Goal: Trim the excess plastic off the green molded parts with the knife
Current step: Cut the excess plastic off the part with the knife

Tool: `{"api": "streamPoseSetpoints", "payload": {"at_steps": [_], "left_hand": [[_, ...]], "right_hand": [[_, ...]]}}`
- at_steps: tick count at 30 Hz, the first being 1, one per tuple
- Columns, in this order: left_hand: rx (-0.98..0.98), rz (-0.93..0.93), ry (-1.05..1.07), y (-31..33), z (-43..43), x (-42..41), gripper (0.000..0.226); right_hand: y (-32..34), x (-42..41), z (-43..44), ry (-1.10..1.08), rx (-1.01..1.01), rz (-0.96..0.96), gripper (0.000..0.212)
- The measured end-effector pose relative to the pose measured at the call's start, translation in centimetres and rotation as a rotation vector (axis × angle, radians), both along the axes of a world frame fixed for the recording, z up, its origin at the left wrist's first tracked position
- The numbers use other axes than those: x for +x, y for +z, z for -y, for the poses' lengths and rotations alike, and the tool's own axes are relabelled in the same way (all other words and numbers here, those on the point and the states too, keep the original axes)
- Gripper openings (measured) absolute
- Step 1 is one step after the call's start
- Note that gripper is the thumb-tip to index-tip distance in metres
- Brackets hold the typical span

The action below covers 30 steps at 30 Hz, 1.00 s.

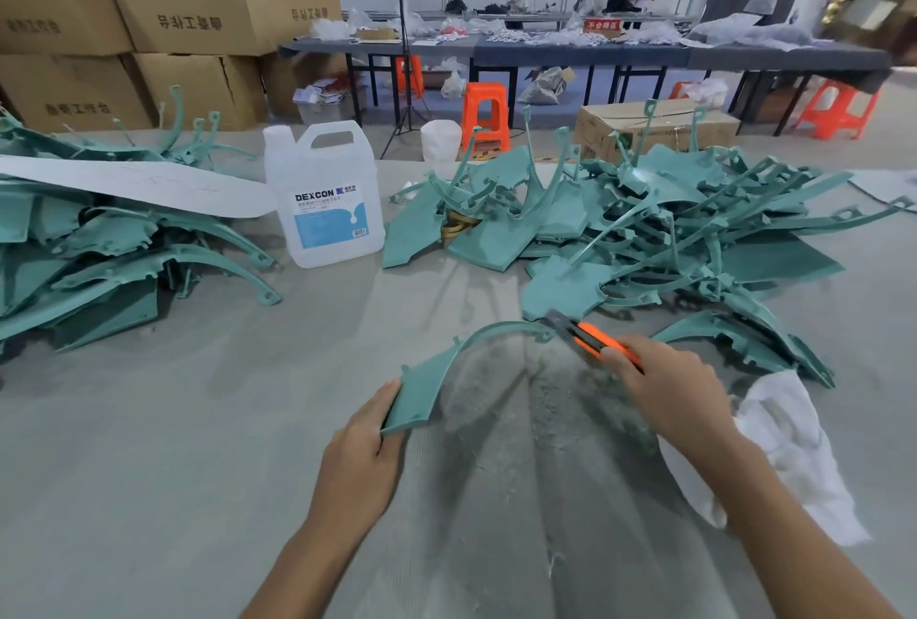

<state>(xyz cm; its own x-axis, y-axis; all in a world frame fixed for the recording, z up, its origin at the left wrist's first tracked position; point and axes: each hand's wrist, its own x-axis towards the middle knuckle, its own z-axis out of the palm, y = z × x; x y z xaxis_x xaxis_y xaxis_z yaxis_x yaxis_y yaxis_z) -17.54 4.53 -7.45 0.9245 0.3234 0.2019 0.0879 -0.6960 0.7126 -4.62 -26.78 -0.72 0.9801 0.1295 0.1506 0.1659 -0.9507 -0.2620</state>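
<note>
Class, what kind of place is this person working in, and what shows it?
Probably a plastics factory's finishing area: heaps of teal-green molded plastic parts on the grey work table, stacked brown cardboard cartons, and an orange utility knife trimming a curved green part.

Molded part (431, 395), near centre: plain teal green. Knife (590, 340): orange body, dark grey front end. Left pile (99, 261) and right pile (670, 231): same teal green. Jug (322, 157): translucent white; label (330, 221) white above, blue below, dark lettering. Cloth (794, 445), near right: white. Tabletop (198, 420): pale grey with pale green shavings (546, 420). Paper strip (124, 184), left: white. Boxes (173, 3), far left: brown, dark print. Stools (484, 114), far: orange. Far tables (595, 55): dark blue-grey. Sign (602, 25): red, white characters.
</note>
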Motion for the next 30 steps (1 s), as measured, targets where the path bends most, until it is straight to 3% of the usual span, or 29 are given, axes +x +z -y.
{"api": "streamPoseSetpoints", "payload": {"at_steps": [2,4,7,11,14,17,19,21,26,28,30], "left_hand": [[0.025,-0.001,-0.012,-0.2,0.0,0.1,0.044],[0.037,0.004,-0.014,-0.2,0.0,0.1,0.044],[0.044,0.000,-0.021,0.0,0.1,0.0,0.044],[0.049,-0.002,-0.032,0.3,0.2,0.0,0.041],[0.026,-0.011,-0.028,0.5,0.2,-0.1,0.041],[0.022,-0.017,0.000,0.4,0.3,-0.1,0.043],[0.023,-0.022,0.006,0.4,0.4,0.0,0.044],[0.028,-0.025,-0.004,0.4,0.3,-0.1,0.044],[0.053,-0.006,-0.024,0.3,0.3,-0.1,0.040],[0.015,0.020,-0.011,0.3,0.3,-0.1,0.037],[-0.032,0.047,0.032,0.2,0.2,0.0,0.031]], "right_hand": [[-0.1,-2.4,-1.6,0.145,0.197,0.095,0.028],[0.0,-5.3,-3.6,0.342,0.330,0.082,0.037],[-1.1,-6.8,-5.2,0.529,0.270,-0.003,0.051],[-2.0,-2.5,-4.0,0.172,0.143,0.133,0.042],[-2.0,0.2,-2.2,-0.029,-0.020,0.008,0.046],[-1.7,-0.9,-2.5,0.049,0.160,0.059,0.042],[-1.7,-3.2,-3.7,0.225,0.314,0.105,0.041],[-2.4,-4.9,-4.7,0.357,0.295,0.118,0.042],[-2.8,-0.9,-2.7,-0.059,0.066,-0.036,0.045],[-2.9,0.1,-2.1,-0.145,-0.075,-0.001,0.050],[-3.3,0.0,-2.0,-0.150,-0.050,0.066,0.049]]}}
